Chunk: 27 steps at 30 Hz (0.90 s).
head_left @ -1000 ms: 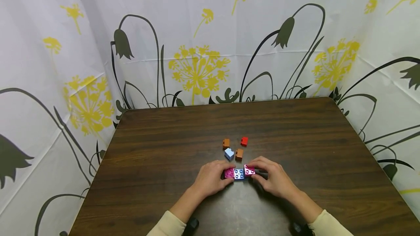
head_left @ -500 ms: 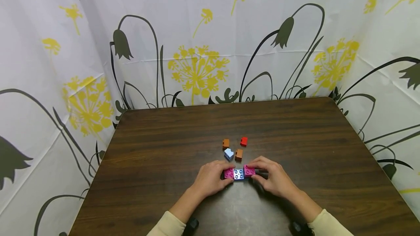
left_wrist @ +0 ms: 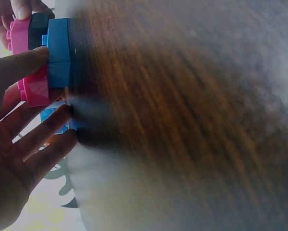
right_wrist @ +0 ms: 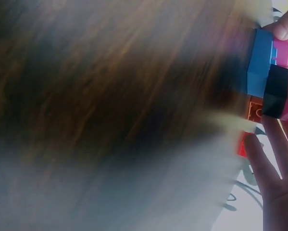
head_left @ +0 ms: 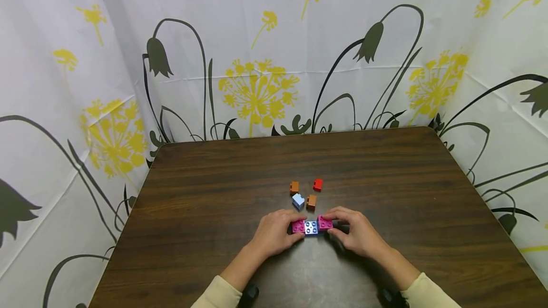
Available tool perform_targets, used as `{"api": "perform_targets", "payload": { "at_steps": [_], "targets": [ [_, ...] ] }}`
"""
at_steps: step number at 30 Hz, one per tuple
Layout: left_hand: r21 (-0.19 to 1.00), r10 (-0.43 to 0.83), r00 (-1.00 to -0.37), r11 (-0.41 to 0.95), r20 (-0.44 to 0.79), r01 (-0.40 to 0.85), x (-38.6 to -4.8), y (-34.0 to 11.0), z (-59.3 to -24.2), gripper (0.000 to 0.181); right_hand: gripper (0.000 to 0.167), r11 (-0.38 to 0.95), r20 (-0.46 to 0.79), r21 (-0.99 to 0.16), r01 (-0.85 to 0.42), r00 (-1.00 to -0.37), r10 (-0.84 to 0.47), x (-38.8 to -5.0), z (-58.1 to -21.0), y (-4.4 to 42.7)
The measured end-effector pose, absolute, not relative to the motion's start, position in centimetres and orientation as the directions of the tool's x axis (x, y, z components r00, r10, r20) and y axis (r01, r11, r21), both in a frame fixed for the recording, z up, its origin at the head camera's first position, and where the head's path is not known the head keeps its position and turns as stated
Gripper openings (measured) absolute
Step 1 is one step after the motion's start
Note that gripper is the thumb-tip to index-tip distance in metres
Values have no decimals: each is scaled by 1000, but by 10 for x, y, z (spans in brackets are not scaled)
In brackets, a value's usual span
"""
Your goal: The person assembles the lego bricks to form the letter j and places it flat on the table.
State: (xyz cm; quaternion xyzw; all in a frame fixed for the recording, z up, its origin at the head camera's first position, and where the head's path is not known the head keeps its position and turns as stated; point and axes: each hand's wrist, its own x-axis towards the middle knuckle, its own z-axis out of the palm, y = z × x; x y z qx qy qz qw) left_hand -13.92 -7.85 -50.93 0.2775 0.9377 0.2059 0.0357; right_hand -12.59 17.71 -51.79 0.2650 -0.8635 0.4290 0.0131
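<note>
Toy-brick build (head_left: 311, 227) is in front of me on the table (head_left: 214, 203), between my hands, either resting on the top or only just off it, can't quite tell. Far as I can judge, a good chunk is done: blue base brick (left_wrist: 58, 53) at the bottom, lower pink brick (head_left: 298, 226) on its left end, dark brick (right_wrist: 276, 91) on its right end, and higher pink brick (head_left: 325, 223) on top of that. Studs in the middle of the base are bare, so there's a gap between the two sides. My left hand (head_left: 276, 232) is pinching the lower pink brick between thumb and forefinger, other fingers spread apart. My right hand (head_left: 357, 232) is pinching the higher pink brick the same way. Looks to me like we're at the pressing-together or lining-up stage, but can't tell if everything is fully seated. Not used yet: two orange-brown bricks (head_left: 311, 202), a light blue brick (head_left: 298, 201) and a red brick (head_left: 318, 185), all loose just beyond the build, so I'd guess those are what's left
</note>
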Motion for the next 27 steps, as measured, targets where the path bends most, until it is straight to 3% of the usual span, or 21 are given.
{"api": "perform_targets", "payload": {
  "at_steps": [8,18,27],
  "targets": [
    [408,533,-845,763,42,502,-139,-79,-509,42,36,590,270,-611,-528,-839,-472,-124,-519,177],
    [410,535,-844,761,42,503,-139,-78,-508,42,40,593,303,-580,-559,-824,-479,-124,-521,177],
    [397,534,-845,768,35,502,-138,-78,-509,42,65,662,96,-562,-496,-834,-543,-133,-508,184]
  ]
}}
